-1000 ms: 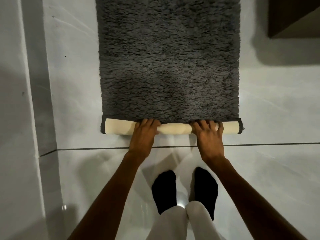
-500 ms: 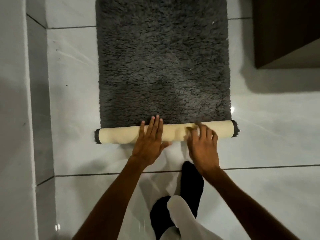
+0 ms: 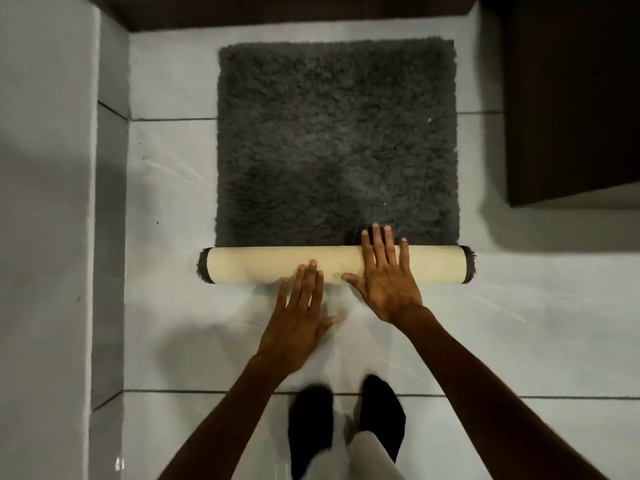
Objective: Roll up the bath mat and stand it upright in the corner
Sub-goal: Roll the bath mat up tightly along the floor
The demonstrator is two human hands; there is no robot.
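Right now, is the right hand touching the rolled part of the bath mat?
Touching. The head view shows the right hand lying flat across the cream roll of the bath mat, its fingers reaching over onto the grey pile.

Roll [image 3: 277, 265] thicker, advanced up mat [image 3: 336, 143]; both hands flattened open.

Bath mat [image 3: 336, 143] half rolled — right hand [image 3: 388, 278] flat across the roll [image 3: 270, 265], left hand [image 3: 298, 320] at its six-o'clock edge.
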